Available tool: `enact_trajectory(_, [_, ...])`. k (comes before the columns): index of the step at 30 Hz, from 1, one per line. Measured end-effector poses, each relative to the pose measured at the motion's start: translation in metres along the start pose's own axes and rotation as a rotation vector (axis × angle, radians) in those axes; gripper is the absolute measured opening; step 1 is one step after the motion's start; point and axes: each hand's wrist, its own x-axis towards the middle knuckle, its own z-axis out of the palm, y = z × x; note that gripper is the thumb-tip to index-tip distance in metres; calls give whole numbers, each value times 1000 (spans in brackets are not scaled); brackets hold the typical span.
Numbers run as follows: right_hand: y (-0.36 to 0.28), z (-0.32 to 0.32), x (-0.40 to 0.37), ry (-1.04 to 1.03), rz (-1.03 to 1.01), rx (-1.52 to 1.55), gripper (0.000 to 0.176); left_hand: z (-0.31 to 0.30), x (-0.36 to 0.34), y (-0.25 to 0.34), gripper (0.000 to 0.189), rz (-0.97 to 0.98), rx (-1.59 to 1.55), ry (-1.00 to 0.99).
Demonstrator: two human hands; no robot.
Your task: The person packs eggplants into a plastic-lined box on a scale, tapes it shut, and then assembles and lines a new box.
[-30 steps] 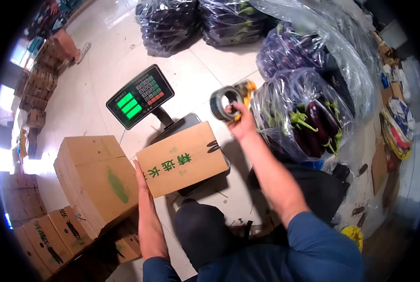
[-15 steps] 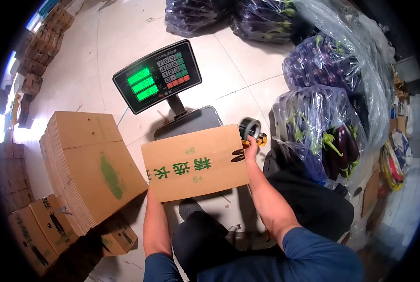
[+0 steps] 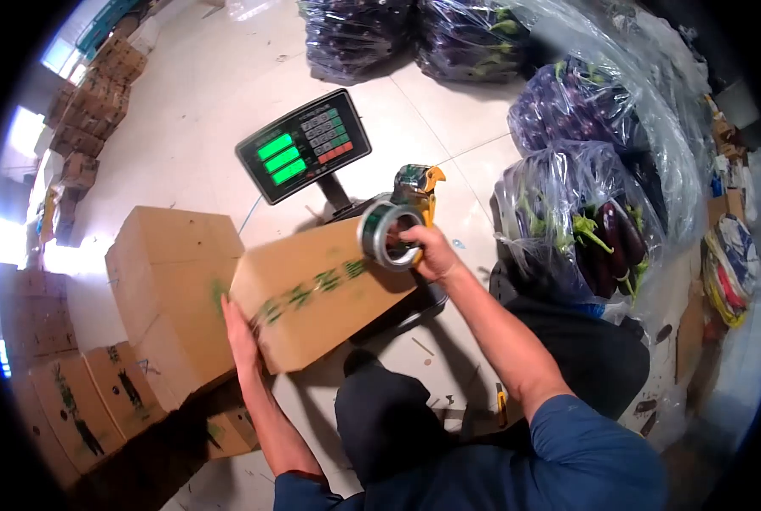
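A cardboard box [image 3: 329, 298] with green printing sits tilted in front of me, over the base of a scale [image 3: 304, 145] whose display glows green. My left hand [image 3: 243, 336] lies with its fingers stretched flat along the box's left side. My right hand [image 3: 431, 254] is wrapped round the handle of a tape dispenser [image 3: 416, 192], at the box's upper right corner. A roll of tape [image 3: 389, 236] on the dispenser faces me, over the box's printed face.
Flattened cardboard [image 3: 180, 281] is stacked at the left, above closed boxes [image 3: 78, 409]. Clear bags of eggplants [image 3: 576, 221] stand at the right and the top. A yellow cutter [image 3: 501, 404] lies on the floor near my legs. More boxes line the far left.
The box has turned and shifted left. My left hand has come into view on its side. My right hand has moved up and left with the tape dispenser, now over the box.
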Motion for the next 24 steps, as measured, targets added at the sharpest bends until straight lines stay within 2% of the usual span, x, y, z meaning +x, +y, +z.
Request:
enact_trajectory(2, [-5,-11,-20,114,23,-11,27,31,-23,71,67,9,496,-54])
enact_trajectory(4, [3,-71,-30,139,125,34,24,65,-22,73,69,219,566,-130])
enact_trajectory(6, [-16,-98,-62,318,50,-92,21,106,-26,94,68,280,691,-191])
enact_trajectory(8, [-30,-130,-94,263,48,-113,21,147,-36,113,65,339,750,-229])
enact_trajectory(9, [-45,-121,-115,335,69,-240,19,153,-29,110,64,419,703,-275])
enact_trajectory(10, [-49,-126,-127,334,63,-336,32,158,-20,106,63,471,632,-328])
enact_trajectory(13, [-45,-135,-139,369,51,-346,59,160,0,105,61,377,502,-467])
enact_trajectory(14, [-40,-142,-134,368,61,-336,67,158,0,108,60,284,477,-502])
enact_trajectory(16, [-38,-145,-121,321,93,-288,68,164,-12,124,60,179,492,-501])
enact_trajectory(21, [-52,-136,-69,174,68,-398,67,166,-10,111,53,296,522,-447])
enact_trajectory(23, [-64,-138,-49,142,124,-463,65,167,-2,101,50,214,475,-389])
enact_trajectory(24, [-75,-138,-42,138,148,-587,64,171,-2,104,49,171,451,-358])
